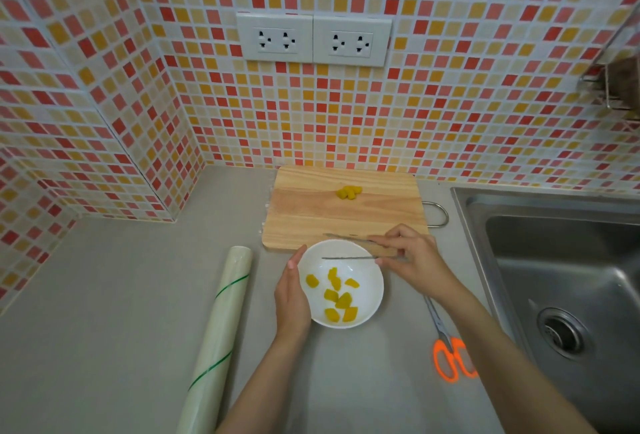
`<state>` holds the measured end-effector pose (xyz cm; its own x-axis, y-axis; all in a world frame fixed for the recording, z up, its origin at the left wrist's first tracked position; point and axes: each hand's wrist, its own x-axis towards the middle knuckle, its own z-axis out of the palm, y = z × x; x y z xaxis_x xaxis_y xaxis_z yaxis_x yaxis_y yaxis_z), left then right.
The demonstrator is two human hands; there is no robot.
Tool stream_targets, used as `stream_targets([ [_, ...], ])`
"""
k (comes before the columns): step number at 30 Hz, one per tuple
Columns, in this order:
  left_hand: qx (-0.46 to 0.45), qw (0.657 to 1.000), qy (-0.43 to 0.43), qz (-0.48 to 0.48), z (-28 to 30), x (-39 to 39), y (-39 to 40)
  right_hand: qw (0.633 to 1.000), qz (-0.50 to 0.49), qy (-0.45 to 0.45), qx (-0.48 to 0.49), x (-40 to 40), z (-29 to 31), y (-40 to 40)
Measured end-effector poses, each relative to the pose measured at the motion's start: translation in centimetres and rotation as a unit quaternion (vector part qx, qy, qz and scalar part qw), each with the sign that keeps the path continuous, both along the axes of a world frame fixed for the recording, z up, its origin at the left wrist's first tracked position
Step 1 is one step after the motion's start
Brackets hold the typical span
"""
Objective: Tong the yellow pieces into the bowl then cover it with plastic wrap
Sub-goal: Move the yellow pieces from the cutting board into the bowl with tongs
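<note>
Nearest the camera, two bare forearms reach in over the grey tabletop point(104, 295). To the left lies a roll of plastic wrap point(220, 336), angled away from the viewer, and to the right a pair of orange-handled scissors point(450, 352) lies near the edge of the steel sink point(554, 278). The left hand point(292, 298) rests against the left side of the white bowl point(375, 295), its fingers straight and lying together along the rim. In the bowl lie several yellow pieces point(337, 295), scattered across its bottom. The right hand point(412, 255) holds metal tongs point(346, 247) over the far rim of the bowl, the fingers curled round the handle end; the two tong arms stand apart and nothing is between their tips. Just beyond the bowl sits a wooden cutting board point(346, 215), and a small heap of yellow pieces point(348, 192) remains near its far edge. Behind it rises a tiled wall with two double sockets point(313, 38).
</note>
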<state>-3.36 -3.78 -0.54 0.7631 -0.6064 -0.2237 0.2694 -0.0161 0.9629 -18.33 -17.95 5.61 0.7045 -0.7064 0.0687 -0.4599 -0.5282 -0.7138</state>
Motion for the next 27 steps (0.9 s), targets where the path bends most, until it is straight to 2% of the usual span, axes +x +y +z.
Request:
stream_targets([
  [3,0.001,1.000,-0.007,-0.001,0.0,0.0,0.1,0.999,-0.040,-0.019,0.000,0.7,0.0,-1.1],
  [5,0.006,1.000,-0.010,-0.004,0.1,0.0,0.1,0.995,-0.100,-0.011,-0.003,1.2,-0.7,-2.2],
  [8,0.009,1.000,-0.013,-0.006,0.2,0.0,0.1,0.980,-0.192,0.042,-0.001,1.9,-1.9,-3.9],
  [11,0.009,1.000,0.001,-0.006,0.2,-0.1,0.1,0.968,-0.234,0.089,-0.014,2.9,-2.8,-5.3],
  [24,0.002,1.000,0.013,-0.002,0.4,-0.4,0.1,0.958,-0.222,0.172,-0.059,6.9,-3.9,-8.0],
  [27,-0.002,1.000,0.008,-0.003,0.3,-0.4,0.2,0.953,-0.214,0.194,-0.094,7.0,-3.8,-8.3],
])
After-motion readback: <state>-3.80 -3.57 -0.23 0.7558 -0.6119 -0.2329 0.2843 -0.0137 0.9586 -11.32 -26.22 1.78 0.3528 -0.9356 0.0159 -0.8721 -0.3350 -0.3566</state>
